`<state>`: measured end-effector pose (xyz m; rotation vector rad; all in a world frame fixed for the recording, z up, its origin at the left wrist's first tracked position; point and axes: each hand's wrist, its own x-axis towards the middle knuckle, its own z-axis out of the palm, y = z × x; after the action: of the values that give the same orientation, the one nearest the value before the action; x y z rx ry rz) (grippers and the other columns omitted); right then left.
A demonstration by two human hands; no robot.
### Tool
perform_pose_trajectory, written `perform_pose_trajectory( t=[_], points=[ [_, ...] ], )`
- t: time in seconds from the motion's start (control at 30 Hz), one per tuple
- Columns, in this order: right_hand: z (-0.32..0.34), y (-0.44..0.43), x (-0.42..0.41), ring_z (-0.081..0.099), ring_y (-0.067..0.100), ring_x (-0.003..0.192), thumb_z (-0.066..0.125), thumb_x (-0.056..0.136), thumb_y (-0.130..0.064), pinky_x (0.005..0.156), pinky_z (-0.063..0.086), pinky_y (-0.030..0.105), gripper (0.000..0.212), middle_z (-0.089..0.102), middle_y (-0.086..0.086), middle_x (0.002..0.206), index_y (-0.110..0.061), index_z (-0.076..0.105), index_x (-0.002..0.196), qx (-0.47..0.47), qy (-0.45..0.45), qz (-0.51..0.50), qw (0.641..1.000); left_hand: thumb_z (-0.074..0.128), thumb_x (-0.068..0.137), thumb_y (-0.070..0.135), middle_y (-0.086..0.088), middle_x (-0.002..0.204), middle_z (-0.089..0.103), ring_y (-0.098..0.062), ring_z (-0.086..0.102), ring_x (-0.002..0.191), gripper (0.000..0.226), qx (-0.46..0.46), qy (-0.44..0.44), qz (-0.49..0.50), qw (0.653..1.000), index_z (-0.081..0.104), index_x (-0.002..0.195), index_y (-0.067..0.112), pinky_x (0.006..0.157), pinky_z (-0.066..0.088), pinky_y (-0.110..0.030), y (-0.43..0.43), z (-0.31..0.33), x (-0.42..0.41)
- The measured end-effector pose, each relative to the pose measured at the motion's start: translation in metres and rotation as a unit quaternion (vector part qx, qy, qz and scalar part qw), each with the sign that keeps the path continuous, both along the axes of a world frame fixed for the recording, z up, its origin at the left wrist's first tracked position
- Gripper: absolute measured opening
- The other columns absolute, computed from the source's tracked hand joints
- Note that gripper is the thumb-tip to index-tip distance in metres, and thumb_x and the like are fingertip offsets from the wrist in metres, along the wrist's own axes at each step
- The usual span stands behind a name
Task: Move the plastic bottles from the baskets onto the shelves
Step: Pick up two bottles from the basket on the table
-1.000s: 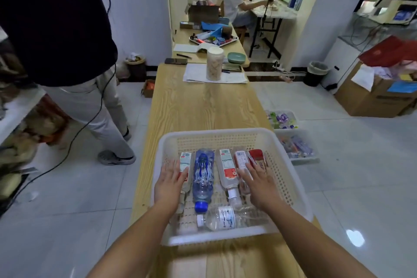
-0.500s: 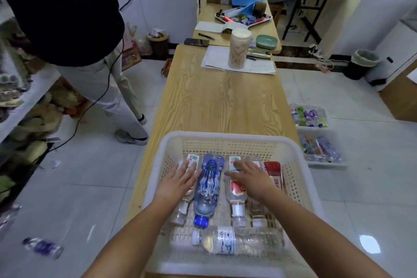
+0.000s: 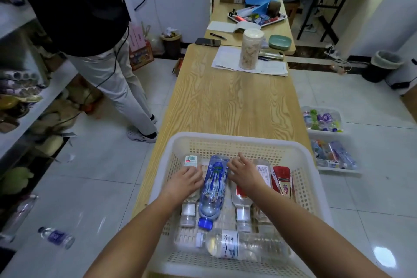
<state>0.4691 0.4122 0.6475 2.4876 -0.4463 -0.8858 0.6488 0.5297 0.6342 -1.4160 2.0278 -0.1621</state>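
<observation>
White basket [image 3: 237, 140] sits on near end of wood table [image 3: 225, 101], both hands inside it. Five bottles lie side by side in basket, caps toward the camera. Left bottle [image 3: 190, 161], clear, lies along basket's left wall; left hand [image 3: 185, 180] is on top of it, fingers [image 3: 198, 179] bent down over its side, gripping it. Blue bottle [image 3: 214, 189] lies just right of that, at basket's middle, blue cap at the near end, between the two hands. Right hand [image 3: 244, 172] lies flat on mid bottle [image 3: 240, 205] just right of blue bottle, fingers spread and nearly straight, index lifted, nothing gripped. Barcode bottle [image 3: 262, 169] and red bottle [image 3: 283, 181] lie toward basket's right wall, touching each other. Cross bottle [image 3: 239, 247], clear with white label, lies sideways along basket's near wall. Beyond basket at table's far end: jar [image 3: 250, 49] standing on papers [image 3: 266, 66]. Right of basket, on floor: two floor baskets [image 3: 334, 170] full of small bottles. Left of basket, on floor: loose bottle [image 3: 56, 237] lying on tile, standing person [image 3: 90, 18] in dark top, and shelves [image 3: 27, 106] with blurred goods at far left.
</observation>
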Motion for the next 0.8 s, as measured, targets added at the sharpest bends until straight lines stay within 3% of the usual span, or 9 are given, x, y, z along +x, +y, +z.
perform_pose_trajectory(
  t=[0.1,0.2,0.33,0.4,0.47,0.5,0.57,0.7,0.8],
  points=[
    [-0.005,0.007,0.001,0.026,0.027,0.137,0.063,0.087,-0.033,0.115,0.017,0.045,0.060,0.028,0.007,0.147,-0.025,0.039,0.142,-0.037,-0.004,0.039,0.999,0.066,0.079,0.008,-0.018,0.155,0.011,-0.033,0.025,0.134,0.085,0.011,0.015,0.029,0.999,0.015,0.147,0.013,0.111,0.027,-0.044,0.007,0.001,-0.002],
    [-0.005,0.012,-0.002,0.034,0.026,0.129,0.063,0.087,-0.028,0.107,0.029,0.039,0.055,0.036,0.006,0.138,-0.025,0.043,0.138,-0.047,-0.018,0.060,0.997,0.066,0.079,0.011,-0.015,0.159,0.001,-0.034,0.015,0.141,0.087,0.018,0.071,0.096,0.993,0.013,0.148,0.018,0.118,0.014,-0.046,0.016,0.005,0.001],
    [-0.005,0.020,-0.004,0.035,0.026,0.127,0.065,0.085,-0.022,0.108,0.029,0.041,0.060,0.039,0.006,0.137,-0.020,0.040,0.139,-0.055,-0.015,0.067,0.996,0.058,0.090,0.028,-0.010,0.161,0.000,-0.027,0.005,0.147,0.076,-0.032,0.203,0.187,0.960,0.014,0.151,0.020,0.119,0.001,-0.038,0.027,0.013,0.003],
    [-0.007,0.021,-0.010,0.029,0.029,0.136,0.061,0.088,-0.019,0.115,0.018,0.046,0.063,0.033,0.009,0.145,-0.017,0.033,0.145,-0.047,-0.014,0.059,0.997,0.062,0.086,0.043,-0.006,0.160,0.011,-0.023,0.009,0.147,0.082,-0.069,0.312,0.255,0.912,0.019,0.151,0.016,0.119,0.000,-0.034,0.026,0.017,-0.004],
    [-0.006,0.023,-0.016,0.014,0.031,0.144,0.057,0.091,-0.017,0.118,0.005,0.049,0.066,0.021,0.011,0.154,-0.019,0.024,0.149,-0.025,-0.005,0.045,0.999,0.072,0.074,0.052,-0.003,0.144,0.041,-0.021,0.037,0.134,0.078,-0.098,0.408,0.375,0.827,0.041,0.138,0.018,0.117,0.023,-0.038,0.024,0.024,-0.012],
    [-0.006,0.025,-0.019,0.006,0.032,0.146,0.055,0.093,-0.019,0.119,0.001,0.049,0.067,0.015,0.011,0.158,-0.021,0.021,0.150,-0.010,0.006,0.050,0.999,0.074,0.069,0.057,0.000,0.125,0.056,-0.019,0.052,0.117,0.066,-0.122,0.452,0.433,0.770,0.053,0.121,0.023,0.106,0.041,-0.041,0.021,0.028,-0.013],
    [-0.007,0.030,-0.022,-0.004,0.032,0.147,0.052,0.095,-0.024,0.119,-0.001,0.050,0.065,0.007,0.008,0.160,-0.028,0.019,0.151,0.025,0.034,0.060,0.997,0.069,0.067,0.067,0.005,0.096,0.066,-0.017,0.063,0.091,0.051,-0.153,0.502,0.508,0.683,0.056,0.098,0.028,0.081,0.055,-0.041,0.017,0.032,-0.012],
    [-0.013,0.035,-0.014,0.003,0.028,0.148,0.050,0.095,-0.026,0.119,-0.001,0.048,0.053,0.020,0.002,0.159,-0.025,0.036,0.146,0.052,0.049,0.059,0.996,0.070,0.071,0.062,0.001,0.115,0.061,-0.027,0.061,0.104,0.081,-0.131,0.514,0.527,0.665,0.035,0.132,0.022,0.084,0.051,-0.039,0.013,0.036,-0.011],
    [-0.010,0.038,-0.008,0.022,0.026,0.143,0.053,0.094,-0.023,0.118,0.013,0.042,0.047,0.039,0.000,0.150,-0.023,0.044,0.141,0.044,0.052,0.074,0.995,0.077,0.076,0.043,0.001,0.126,0.055,-0.026,0.054,0.117,0.079,-0.121,0.610,0.543,0.564,0.033,0.138,0.021,0.091,0.046,-0.037,0.008,0.033,-0.011]
  ],
)
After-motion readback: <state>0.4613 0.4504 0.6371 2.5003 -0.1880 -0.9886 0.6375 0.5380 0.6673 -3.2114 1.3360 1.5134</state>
